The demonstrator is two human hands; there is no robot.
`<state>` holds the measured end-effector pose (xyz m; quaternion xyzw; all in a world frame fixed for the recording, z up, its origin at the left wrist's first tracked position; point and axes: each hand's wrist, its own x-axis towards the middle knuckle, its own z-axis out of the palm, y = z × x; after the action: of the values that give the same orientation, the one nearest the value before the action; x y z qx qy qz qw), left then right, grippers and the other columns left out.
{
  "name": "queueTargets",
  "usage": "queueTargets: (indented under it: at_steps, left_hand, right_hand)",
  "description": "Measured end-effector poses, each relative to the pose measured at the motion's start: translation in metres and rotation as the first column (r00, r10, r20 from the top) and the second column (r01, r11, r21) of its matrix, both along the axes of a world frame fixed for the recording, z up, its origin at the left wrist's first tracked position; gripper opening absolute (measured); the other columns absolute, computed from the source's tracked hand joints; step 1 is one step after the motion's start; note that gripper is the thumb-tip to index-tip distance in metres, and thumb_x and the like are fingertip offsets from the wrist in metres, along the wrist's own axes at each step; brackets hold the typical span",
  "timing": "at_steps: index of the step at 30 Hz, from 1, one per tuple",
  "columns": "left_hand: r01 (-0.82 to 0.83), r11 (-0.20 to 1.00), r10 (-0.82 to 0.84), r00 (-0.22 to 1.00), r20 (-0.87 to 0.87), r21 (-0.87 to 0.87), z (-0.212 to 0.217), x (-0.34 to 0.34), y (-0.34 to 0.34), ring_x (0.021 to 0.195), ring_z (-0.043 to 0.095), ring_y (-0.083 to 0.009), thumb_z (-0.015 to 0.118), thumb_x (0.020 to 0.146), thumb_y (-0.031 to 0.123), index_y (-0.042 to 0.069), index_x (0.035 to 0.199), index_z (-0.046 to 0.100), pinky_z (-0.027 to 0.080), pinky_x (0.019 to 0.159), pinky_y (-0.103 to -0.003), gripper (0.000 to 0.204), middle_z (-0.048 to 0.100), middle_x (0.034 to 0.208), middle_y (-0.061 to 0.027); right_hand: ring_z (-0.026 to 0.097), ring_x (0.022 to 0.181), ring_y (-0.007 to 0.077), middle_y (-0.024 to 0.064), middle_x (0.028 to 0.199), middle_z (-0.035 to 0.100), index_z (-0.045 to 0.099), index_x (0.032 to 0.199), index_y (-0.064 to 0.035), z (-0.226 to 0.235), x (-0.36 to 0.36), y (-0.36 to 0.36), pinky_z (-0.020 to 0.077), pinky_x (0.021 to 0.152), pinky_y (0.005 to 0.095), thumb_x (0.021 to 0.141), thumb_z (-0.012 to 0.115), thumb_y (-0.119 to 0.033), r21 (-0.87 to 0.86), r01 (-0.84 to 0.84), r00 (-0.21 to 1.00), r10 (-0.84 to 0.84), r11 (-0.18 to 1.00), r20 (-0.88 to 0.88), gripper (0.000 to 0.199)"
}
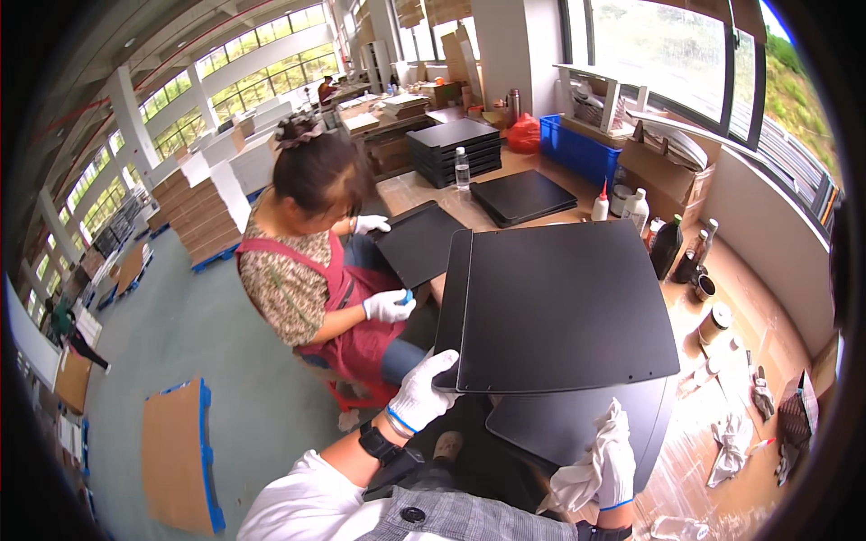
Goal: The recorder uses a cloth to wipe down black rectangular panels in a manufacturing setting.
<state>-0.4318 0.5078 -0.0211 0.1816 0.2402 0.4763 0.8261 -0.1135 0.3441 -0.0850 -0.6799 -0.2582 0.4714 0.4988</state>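
My left hand, in a white glove, grips the near left corner of a flat black panel. The panel is tilted up, with a seam along its left side and small holes near its near edge. Under it, a second black panel lies partly covered. My right hand, also gloved, is closed on a crumpled white cloth just below the raised panel's near edge. Across to the left, a seated co-worker in white gloves steadies another black panel and holds a small blue item.
Black panels are stacked at the back, beside a clear bottle. Several bottles, including a dark one, line the table's right side near a blue crate. A used glove lies near right; a pallet is on the floor.
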Motion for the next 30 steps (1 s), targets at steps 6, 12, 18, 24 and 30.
queueTargets:
  at_steps: [6,12,18,24,30]
  left_hand:
    - [0.015,0.884,0.119,0.959,-0.257,0.468,-0.028,0.013,0.147,0.106,0.063,-0.0196,0.055,0.094,0.01,0.002,0.115,0.058,0.051,0.094,-0.032,0.022,0.065,0.11,-0.0095]
    - [0.033,0.968,-0.062,0.992,0.112,0.247,-0.003,0.046,0.254,0.109,0.06,-0.023,0.063,0.087,-0.001,-0.001,0.123,0.057,0.053,0.091,-0.035,0.037,0.063,0.114,-0.014]
    - [-0.215,0.975,0.218,0.974,-0.057,0.053,-0.032,0.068,0.387,0.093,0.065,-0.0195,0.07,0.084,0.007,0.014,0.112,0.058,0.058,0.076,-0.038,0.031,0.063,0.105,-0.0045]
    - [-0.278,0.956,0.284,0.957,-0.058,0.088,-0.046,0.093,0.456,0.104,0.061,-0.034,0.071,0.081,0.006,0.009,0.13,0.043,0.057,0.083,-0.056,0.056,0.056,0.118,-0.0149]
    - [-0.309,0.951,0.309,0.949,-0.056,0.018,-0.079,0.102,0.505,0.103,0.061,-0.0355,0.071,0.081,0.005,0.009,0.134,0.039,0.057,0.083,-0.055,0.062,0.055,0.12,-0.0164]
  right_hand:
    - [0.067,0.088,0.0252,0.0144,0.101,0.069,0.05,0.134,-0.0026,-0.049,-0.019,0.042,0.0514,0.08,0.0305,0.084,0.052,-0.014,-0.108,0.205,0.866,-0.129,0.973,0.484,0.052]
    - [0.064,0.095,0.0366,0.0181,0.105,0.066,0.061,0.119,-0.0079,-0.029,-0.058,0.08,0.0516,0.083,0.0423,0.081,0.059,-0.025,-0.328,0.389,0.607,0.028,0.861,0.794,0.042]
    - [0.065,0.078,0.0359,0.0143,0.088,0.065,0.06,0.104,-0.013,-0.055,-0.06,0.088,0.0527,0.07,0.0445,0.077,0.067,-0.025,-0.262,0.476,0.489,-0.005,0.84,0.872,0.03]
    - [0.065,0.078,0.0368,0.0144,0.086,0.065,0.061,0.102,-0.0124,-0.039,-0.063,0.098,0.0527,0.068,0.0444,0.078,0.068,-0.028,-0.325,0.55,0.554,-0.045,0.769,0.832,0.03]
    - [0.065,0.078,0.0357,0.0144,0.083,0.066,0.061,0.096,-0.0101,-0.07,-0.045,0.091,0.0515,0.066,0.042,0.075,0.066,-0.026,-0.372,0.521,0.647,-0.072,0.768,0.759,0.027]
